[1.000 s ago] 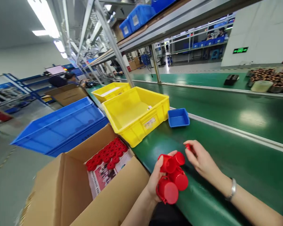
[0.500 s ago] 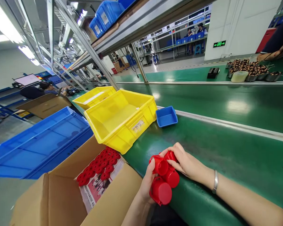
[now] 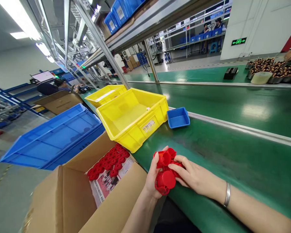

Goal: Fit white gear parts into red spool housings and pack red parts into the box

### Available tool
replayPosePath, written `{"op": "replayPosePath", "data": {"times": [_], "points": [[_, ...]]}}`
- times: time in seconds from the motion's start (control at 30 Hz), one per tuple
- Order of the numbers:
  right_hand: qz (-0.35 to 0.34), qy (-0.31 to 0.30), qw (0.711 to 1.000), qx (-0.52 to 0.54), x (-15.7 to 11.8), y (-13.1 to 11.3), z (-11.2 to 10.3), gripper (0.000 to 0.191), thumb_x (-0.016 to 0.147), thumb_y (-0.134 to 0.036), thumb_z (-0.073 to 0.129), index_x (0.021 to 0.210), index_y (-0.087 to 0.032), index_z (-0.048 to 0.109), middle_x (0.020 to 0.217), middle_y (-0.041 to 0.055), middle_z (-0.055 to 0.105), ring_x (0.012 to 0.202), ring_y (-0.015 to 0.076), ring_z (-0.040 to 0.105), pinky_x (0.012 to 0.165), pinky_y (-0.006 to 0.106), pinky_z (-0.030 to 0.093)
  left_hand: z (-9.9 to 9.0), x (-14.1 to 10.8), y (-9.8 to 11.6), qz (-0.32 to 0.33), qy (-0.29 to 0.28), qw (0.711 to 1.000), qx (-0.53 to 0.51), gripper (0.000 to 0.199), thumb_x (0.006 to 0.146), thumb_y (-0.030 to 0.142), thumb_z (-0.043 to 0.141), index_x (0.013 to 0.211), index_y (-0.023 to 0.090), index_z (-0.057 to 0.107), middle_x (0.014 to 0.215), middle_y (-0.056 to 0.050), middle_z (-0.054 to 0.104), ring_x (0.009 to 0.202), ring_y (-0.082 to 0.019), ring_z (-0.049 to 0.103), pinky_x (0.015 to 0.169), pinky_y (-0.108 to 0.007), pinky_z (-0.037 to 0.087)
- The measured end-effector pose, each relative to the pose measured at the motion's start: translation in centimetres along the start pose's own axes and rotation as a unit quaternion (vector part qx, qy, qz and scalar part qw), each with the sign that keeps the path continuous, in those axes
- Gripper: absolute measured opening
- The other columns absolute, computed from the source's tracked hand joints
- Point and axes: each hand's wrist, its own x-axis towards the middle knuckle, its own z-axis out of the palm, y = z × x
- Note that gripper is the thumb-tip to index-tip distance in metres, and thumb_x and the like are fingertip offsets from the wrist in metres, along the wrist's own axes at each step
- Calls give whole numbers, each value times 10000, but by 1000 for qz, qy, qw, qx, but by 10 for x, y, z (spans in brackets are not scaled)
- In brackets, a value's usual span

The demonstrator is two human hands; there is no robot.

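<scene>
Several red plastic cup-shaped parts point(image 3: 165, 180) are bunched between my hands above the green bench's near edge. My left hand point(image 3: 152, 179) is closed around the bunch from the left, thumb along an upper part. From the right, my right hand point(image 3: 188, 171) has its fingers curled on another red part, most of which they cover. One part low in the bunch shows its flat round end; an upper one turns its open mouth toward the right. Below on the left, more red parts point(image 3: 109, 161) stand in rows on a printed sheet inside a cardboard box point(image 3: 75, 194).
A large yellow bin point(image 3: 135, 126) stands on the green bench point(image 3: 232, 149), with a small blue tray point(image 3: 178, 118) beside it. Left of the box is a big blue crate point(image 3: 55, 136). Dark parts with copper-coloured tops point(image 3: 276, 69) lie across the bench. A metal shelf frame point(image 3: 104, 42) rises behind.
My right hand has shifted down and its fingers now curl over a different part of the bunch. The red parts have turned slightly in my left hand. The whole view has swung left.
</scene>
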Motion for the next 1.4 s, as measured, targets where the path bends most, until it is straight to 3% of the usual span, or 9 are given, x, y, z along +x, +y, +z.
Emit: {"op": "replayPosePath", "data": {"times": [0.27, 0.4, 0.57, 0.7, 0.8, 0.93, 1.2, 1.4], "points": [[-26, -11, 999, -44, -1, 3, 3, 268, 1009, -203, 426, 1223, -88, 538, 1176, 203, 626, 1079, 285, 637, 869, 447, 598, -1, 3, -3, 20, 15, 999, 34, 647, 882, 509, 657, 1442, 234, 484, 1250, -82, 670, 1191, -237, 603, 1012, -316, 470], [2, -26, 998, 56, 0, 8, -3, 290, 989, -180, 456, 1272, -121, 470, 1211, 181, 570, 1138, 259, 597, 924, 413, 567, -1, 5, -3, 4, 0, 1000, 24, 617, 880, 504, 661, 1415, 233, 517, 1241, -82, 674, 1123, -236, 640, 996, -337, 484], [111, 6, 972, 209, 4, 5, -15, 294, 992, -195, 445, 1284, -202, 404, 1230, 126, 485, 995, 160, 617, 883, 305, 553, -2, 6, 1, 27, 18, 999, 27, 585, 891, 498, 647, 1392, 217, 535, 1239, -90, 668, 1028, -210, 663, 934, -311, 506], [46, -20, 988, 149, 6, -10, -10, 300, 972, -168, 461, 1269, -211, 443, 1227, 130, 486, 940, 171, 619, 812, 301, 556, 1, 5, 1, 56, 26, 997, 48, 657, 860, 523, 678, 1426, 252, 483, 1129, -70, 682, 816, -162, 655, 778, -286, 532], [22, -42, 993, 104, 5, -17, -2, 278, 953, -143, 477, 1224, -200, 494, 1248, 140, 498, 916, 186, 631, 799, 320, 556, 6, 5, 1, 56, 24, 997, 50, 673, 839, 522, 703, 1415, 256, 479, 1093, -69, 674, 776, -155, 634, 741, -292, 533], [18, -36, 987, 155, 3, -16, 2, 298, 956, -152, 489, 1252, -183, 476, 1298, 148, 497, 1006, 206, 624, 836, 324, 546, 9, 5, 0, 58, 23, 996, 65, 703, 808, 544, 728, 1392, 235, 488, 1062, -71, 664, 764, -147, 614, 720, -274, 520], [161, 25, 941, 298, 5, -21, 2, 179, 967, -217, 524, 1141, -248, 552, 1151, 58, 517, 953, 153, 587, 866, 307, 511, 11, 13, -2, 101, 25, 983, 151, 702, 805, 562, 727, 1393, 257, 492, 1023, -31, 626, 816, -135, 579, 790, -259, 487], [211, 57, 924, 314, 5, -20, 4, 113, 917, -166, 566, 1002, -240, 576, 1010, 21, 507, 860, 137, 554, 795, 281, 491, 13, 20, -3, 106, 11, 976, 190, 674, 821, 524, 727, 1397, 253, 504, 1082, -38, 624, 821, -133, 576, 775, -240, 483]]}}
